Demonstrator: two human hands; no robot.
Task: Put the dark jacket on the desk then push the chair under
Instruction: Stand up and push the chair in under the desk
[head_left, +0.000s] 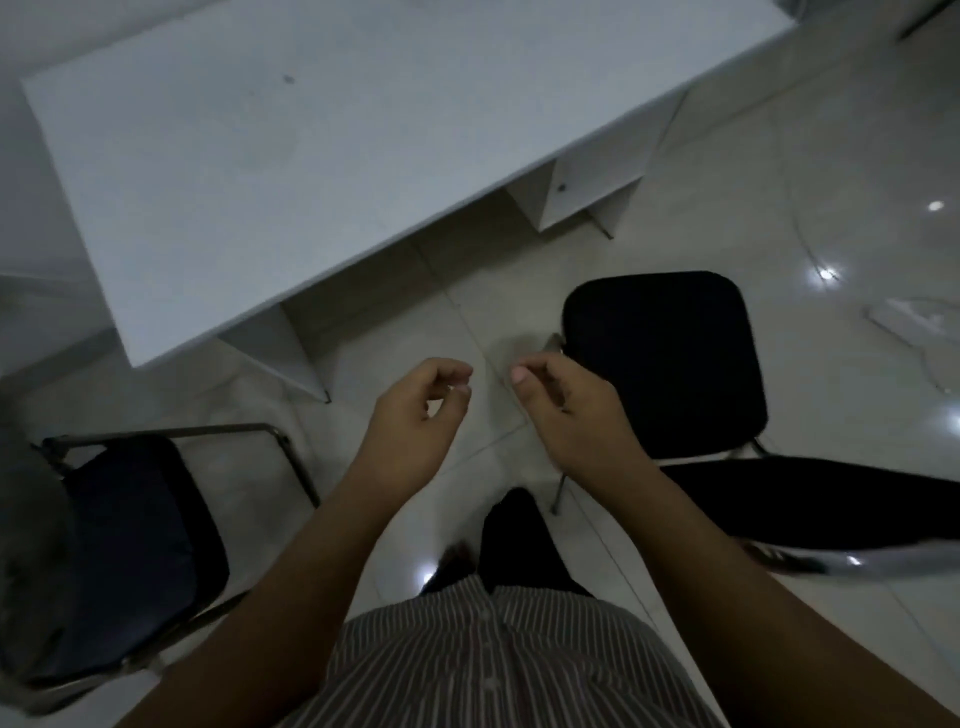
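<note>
The white desk (270, 171) fills the upper left, its top bare. A dark navy jacket (135, 545) lies over the seat of a metal-framed chair (291, 457) at the lower left. A second chair with a black padded seat (665, 364) stands to the right, pulled out from the desk, its black backrest (831, 499) toward me. My left hand (421, 421) and my right hand (576, 410) hover side by side over the floor between the two chairs. The fingers of both are loosely curled and hold nothing. Neither hand touches the jacket or a chair.
Glossy pale floor tiles (857, 156) surround the desk. A white drawer unit (587, 182) sits under the desk's right end and a white panel leg (280, 348) under its near corner. White objects (904, 322) lie on the floor at the right edge.
</note>
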